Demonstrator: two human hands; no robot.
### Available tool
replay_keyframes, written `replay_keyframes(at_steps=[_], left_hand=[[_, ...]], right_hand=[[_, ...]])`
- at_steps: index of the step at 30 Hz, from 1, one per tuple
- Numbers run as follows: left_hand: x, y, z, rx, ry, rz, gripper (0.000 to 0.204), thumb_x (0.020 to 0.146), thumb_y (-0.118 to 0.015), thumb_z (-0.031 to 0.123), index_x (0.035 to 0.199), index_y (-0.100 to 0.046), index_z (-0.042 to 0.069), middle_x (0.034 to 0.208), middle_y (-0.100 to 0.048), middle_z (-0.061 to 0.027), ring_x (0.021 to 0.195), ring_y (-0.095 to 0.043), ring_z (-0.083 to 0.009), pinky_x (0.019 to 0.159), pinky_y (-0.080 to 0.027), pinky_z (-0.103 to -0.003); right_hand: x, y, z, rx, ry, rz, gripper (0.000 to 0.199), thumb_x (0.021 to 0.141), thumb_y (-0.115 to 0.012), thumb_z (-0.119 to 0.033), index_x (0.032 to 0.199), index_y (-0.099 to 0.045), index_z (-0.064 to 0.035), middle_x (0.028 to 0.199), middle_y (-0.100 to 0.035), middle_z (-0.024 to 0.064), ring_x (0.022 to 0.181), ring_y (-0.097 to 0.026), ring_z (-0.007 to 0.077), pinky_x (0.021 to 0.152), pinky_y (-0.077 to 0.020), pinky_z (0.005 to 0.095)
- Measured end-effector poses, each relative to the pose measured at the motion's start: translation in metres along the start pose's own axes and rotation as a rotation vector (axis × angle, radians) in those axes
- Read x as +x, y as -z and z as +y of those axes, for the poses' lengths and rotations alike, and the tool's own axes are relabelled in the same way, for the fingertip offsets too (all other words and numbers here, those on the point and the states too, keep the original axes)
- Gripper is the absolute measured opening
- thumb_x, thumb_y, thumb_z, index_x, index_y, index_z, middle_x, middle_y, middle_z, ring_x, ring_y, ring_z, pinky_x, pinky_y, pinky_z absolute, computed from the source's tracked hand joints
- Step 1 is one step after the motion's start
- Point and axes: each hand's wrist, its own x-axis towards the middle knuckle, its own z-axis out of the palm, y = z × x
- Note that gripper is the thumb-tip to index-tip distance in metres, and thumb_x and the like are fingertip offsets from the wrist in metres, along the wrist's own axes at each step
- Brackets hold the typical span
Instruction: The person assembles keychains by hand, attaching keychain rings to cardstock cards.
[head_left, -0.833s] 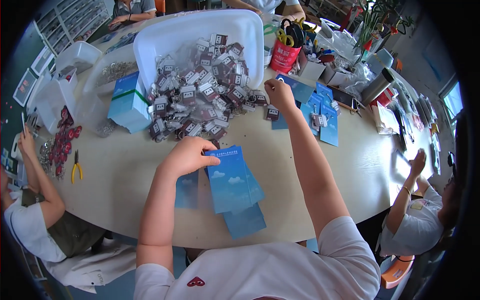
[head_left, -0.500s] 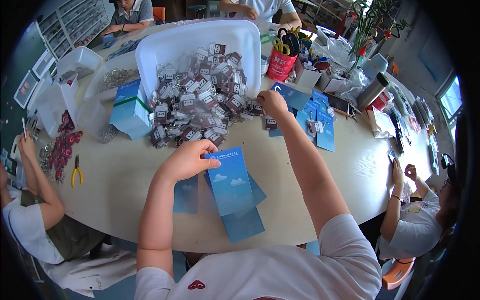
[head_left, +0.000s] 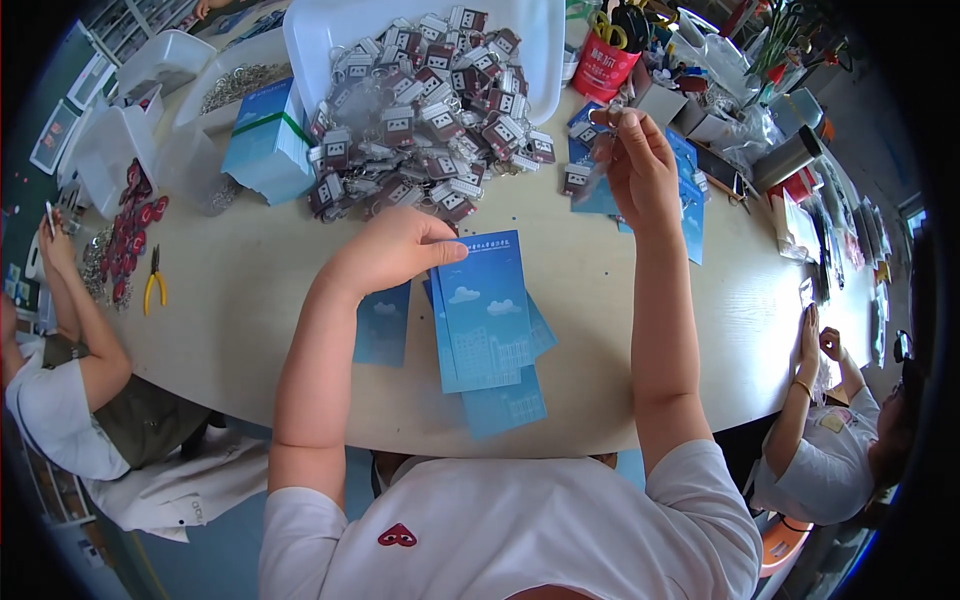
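Observation:
My left hand [head_left: 395, 252] pinches the upper left corner of a blue card [head_left: 485, 300] printed with clouds and buildings. More blue cards lie fanned beneath it, and another card [head_left: 383, 335] is beside them on the table. Raised at the right, my right hand [head_left: 640, 160] pinches a keychain, blurred and partly hidden by the fingers. Below it are blue cards [head_left: 690, 225] with keychains on them; one brown-and-white keychain [head_left: 576, 180] shows clearly. A large pile of similar keychains [head_left: 440, 115] spills from a tipped white bin [head_left: 545, 70] onto the table.
Left of the pile stands a banded stack of blue cards [head_left: 268, 150], near bins of metal rings. Yellow-handled pliers [head_left: 155, 283] and red trinkets [head_left: 128, 240] lie farther left. A red holder [head_left: 605, 68] with scissors stands back right. People sit at both sides.
My right hand has lifted from the pile's right edge and now holds a keychain. The left hand keeps its card, now squarer over the others. The view has tilted down.

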Motion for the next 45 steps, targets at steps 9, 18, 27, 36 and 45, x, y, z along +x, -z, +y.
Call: replay_keyframes(at_steps=[9, 18, 27, 36, 45], left_hand=[[-0.006, -0.002, 0.001, -0.530, -0.067, 0.270, 0.015, 0.085, -0.059, 0.018, 0.088, -0.058, 0.003, 0.078, -0.057, 0.0022, 0.070, -0.051, -0.0029, 0.064, -0.044, -0.020], [-0.010, -0.031, 0.032, -0.667, -0.422, 0.588, 0.016, 0.088, -0.056, 0.018, 0.086, -0.052, 0.003, 0.075, -0.050, 0.0033, 0.065, -0.043, -0.0013, 0.054, -0.034, -0.016], [-0.016, -0.034, 0.041, -0.693, -0.431, 0.695, 0.015, 0.089, -0.056, 0.017, 0.085, -0.052, 0.004, 0.068, -0.047, 0.0057, 0.058, -0.038, -0.0001, 0.049, -0.031, -0.016], [-0.013, -0.031, 0.036, -0.646, -0.473, 0.876, 0.015, 0.090, -0.053, 0.018, 0.085, -0.050, 0.004, 0.066, -0.044, 0.0063, 0.059, -0.036, -0.0003, 0.050, -0.030, -0.017], [-0.017, -0.038, 0.037, -0.278, -0.554, 1.028, 0.013, 0.090, -0.053, 0.016, 0.089, -0.048, 0.003, 0.070, -0.047, 0.0031, 0.058, -0.039, -0.0027, 0.050, -0.033, -0.017]], right_hand=[[-0.054, -0.069, 0.008, -0.600, -0.209, -0.157, 0.030, 0.074, -0.072, -0.014, 0.093, -0.060, 0.0050, 0.072, -0.061, 0.0039, 0.064, -0.056, 0.0069, 0.057, -0.0469, 0.0212], [-0.071, -0.092, 0.016, -0.872, 0.312, -0.144, 0.031, 0.065, -0.078, -0.017, 0.082, -0.057, -0.0011, 0.064, -0.059, 0.0064, 0.054, -0.058, 0.0127, 0.051, -0.0473, 0.0245], [-0.070, -0.102, 0.002, -1.035, 0.451, -0.188, 0.032, 0.064, -0.078, -0.018, 0.080, -0.055, -0.0039, 0.064, -0.056, 0.0053, 0.052, -0.057, 0.0179, 0.047, -0.0450, 0.0280], [-0.076, -0.092, 0.018, -1.113, 0.697, -0.295, 0.025, 0.066, -0.075, -0.019, 0.071, -0.054, -0.0060, 0.067, -0.051, 0.0043, 0.055, -0.052, 0.0210, 0.047, -0.0403, 0.0320], [-0.076, -0.086, 0.034, -0.367, -0.060, -0.124, 0.034, 0.076, -0.069, -0.009, 0.075, -0.035, -0.0074, 0.078, -0.040, -0.0012, 0.072, -0.037, 0.0059, 0.062, -0.0356, 0.0194]])
